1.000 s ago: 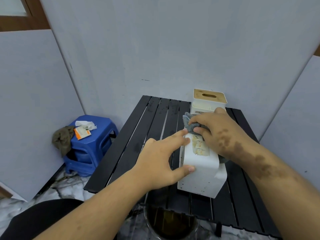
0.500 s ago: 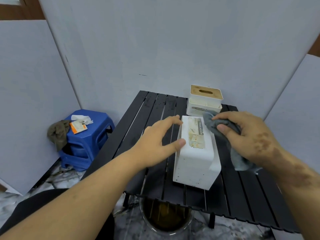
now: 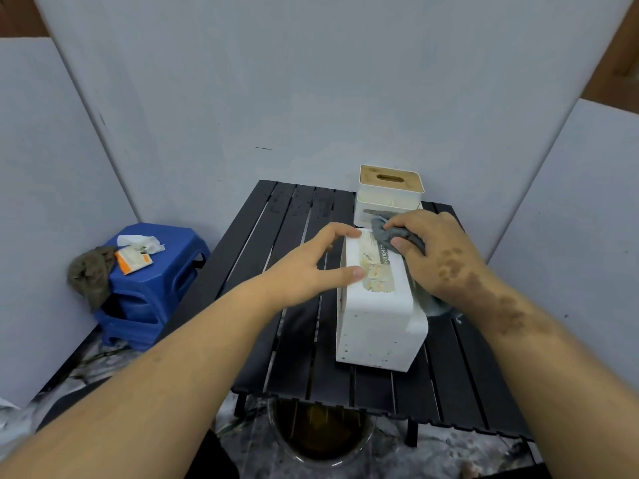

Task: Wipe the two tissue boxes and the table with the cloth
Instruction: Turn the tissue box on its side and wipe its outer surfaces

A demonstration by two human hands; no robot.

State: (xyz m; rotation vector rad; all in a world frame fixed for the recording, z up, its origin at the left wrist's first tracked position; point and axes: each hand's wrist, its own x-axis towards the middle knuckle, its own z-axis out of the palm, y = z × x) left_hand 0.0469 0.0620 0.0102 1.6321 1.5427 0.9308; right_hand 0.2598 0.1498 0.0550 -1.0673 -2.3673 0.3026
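Now the right hand (image 3: pixel 428 252) has slid back onto the white tissue box (image 3: pixel 378 302) at the frame's middle, pinching the grey cloth (image 3: pixel 403 235). Left hand (image 3: pixel 311 267), fingers spread, steadies it. Wiping continues; the table (image 3: pixel 294 236) looks unwiped.

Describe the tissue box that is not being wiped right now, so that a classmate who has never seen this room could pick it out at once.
Start at the black slatted table and look to its far right corner, by the wall. A white tissue box stands there, beyond the right hand with the grey cloth. Unlike the nearer all-white box, it has a wooden lid with a slot.
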